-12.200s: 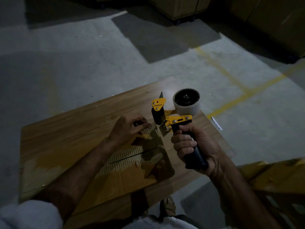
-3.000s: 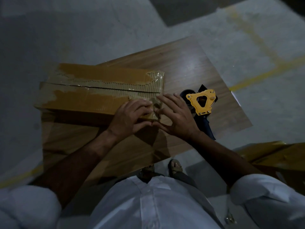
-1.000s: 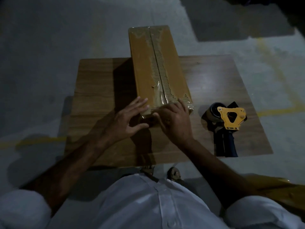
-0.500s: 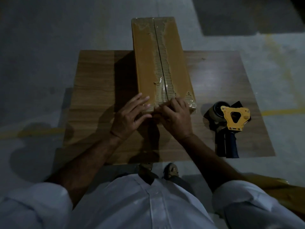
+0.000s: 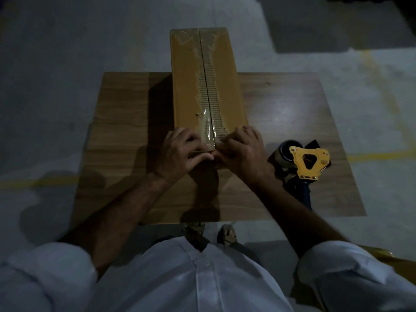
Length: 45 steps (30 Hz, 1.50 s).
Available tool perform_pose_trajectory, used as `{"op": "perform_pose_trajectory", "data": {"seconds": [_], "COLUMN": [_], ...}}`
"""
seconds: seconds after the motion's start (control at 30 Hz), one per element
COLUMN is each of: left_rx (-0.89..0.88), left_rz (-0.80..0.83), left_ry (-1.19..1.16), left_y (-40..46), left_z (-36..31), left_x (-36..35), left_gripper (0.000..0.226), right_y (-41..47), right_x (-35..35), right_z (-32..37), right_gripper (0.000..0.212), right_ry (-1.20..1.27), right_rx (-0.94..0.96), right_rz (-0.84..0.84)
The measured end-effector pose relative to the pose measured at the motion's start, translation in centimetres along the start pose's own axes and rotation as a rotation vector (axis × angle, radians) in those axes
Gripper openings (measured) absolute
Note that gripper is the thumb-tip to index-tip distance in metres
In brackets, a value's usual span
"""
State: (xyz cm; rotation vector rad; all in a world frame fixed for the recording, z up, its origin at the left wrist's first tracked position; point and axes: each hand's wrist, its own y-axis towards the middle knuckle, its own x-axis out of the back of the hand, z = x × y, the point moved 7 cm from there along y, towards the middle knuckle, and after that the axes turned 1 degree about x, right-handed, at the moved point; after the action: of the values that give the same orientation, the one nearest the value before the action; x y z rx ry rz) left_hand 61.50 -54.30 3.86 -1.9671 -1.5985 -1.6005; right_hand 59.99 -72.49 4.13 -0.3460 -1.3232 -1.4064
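Both at box [image 5: 186,82] near end: left hand [image 5: 180,153] fingers curled round edge; right hand [image 5: 243,152] fingers apparently gripping likewise.

Box [image 5: 186,86] lies on the table [image 5: 126,113] — tape dispenser [image 5: 308,162] to its right.

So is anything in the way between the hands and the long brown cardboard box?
Nothing visible. The left hand and the right hand grip the near end of the long brown cardboard box. The yellow and black tape dispenser lies off to the right on the wooden table, not between them.
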Motion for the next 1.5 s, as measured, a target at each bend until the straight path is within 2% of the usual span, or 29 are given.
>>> {"op": "perform_pose_trajectory", "data": {"seconds": [0.1, 0.23, 0.37, 0.53, 0.7, 0.9, 1.07, 1.13, 1.2, 1.37, 1.5], "left_rx": [0.000, 0.047, 0.120, 0.076, 0.025, 0.027, 0.181, 0.155, 0.091, 0.040, 0.077], "left_rz": [-0.014, 0.039, 0.075, 0.027, -0.029, 0.015, 0.098, 0.132, 0.138, 0.079, 0.108], "left_ry": [0.024, 0.064, 0.022, 0.015, 0.200, 0.318, 0.191, 0.072, 0.024, 0.174, 0.300], "left_y": [-0.5, -0.2, 0.8, 1.4, -0.1, -0.9, 0.4, 1.5, 2.4, 2.0, 1.6], "left_z": [0.3, -0.2, -0.9, -2.3, -2.1, -2.3, -2.7, -3.4, -4.1, -4.0, -4.6], "left_x": [-0.5, -0.4, 0.2, -0.2, -1.2, -1.7, -1.7, -2.0, -2.4, -3.5, -4.4], "left_gripper": [0.029, 0.031, 0.033, 0.027, 0.027, 0.037, 0.047, 0.041, 0.034, 0.028, 0.048], "right_y": [-1.2, -1.1, -0.5, -0.5, -1.8, -2.0, -2.2, -1.9, -1.1, -2.0, -3.3], "right_x": [-0.5, -0.1, 0.9, 1.1, -0.2, 0.0, 0.9, 1.7, 1.9, 1.0, 0.1], "right_z": [0.1, 0.2, -0.3, -2.3, -3.2, -3.0, -3.7, -5.0, -5.7, -6.1, -6.1], "right_gripper": [0.022, 0.019, 0.026, 0.030, 0.029, 0.037, 0.041, 0.039, 0.037, 0.041, 0.048], "right_ry": [0.023, 0.023, 0.114, 0.120, 0.140, 0.101, 0.226, 0.313, 0.299, 0.308, 0.331], "right_rx": [-0.034, -0.009, 0.005, -0.073, -0.135, -0.059, -0.151, -0.217, -0.201, -0.142, -0.176], "right_rz": [-0.026, 0.084, 0.158, 0.062, -0.028, 0.030, 0.127, 0.120, 0.138, 0.098, 0.110]}}
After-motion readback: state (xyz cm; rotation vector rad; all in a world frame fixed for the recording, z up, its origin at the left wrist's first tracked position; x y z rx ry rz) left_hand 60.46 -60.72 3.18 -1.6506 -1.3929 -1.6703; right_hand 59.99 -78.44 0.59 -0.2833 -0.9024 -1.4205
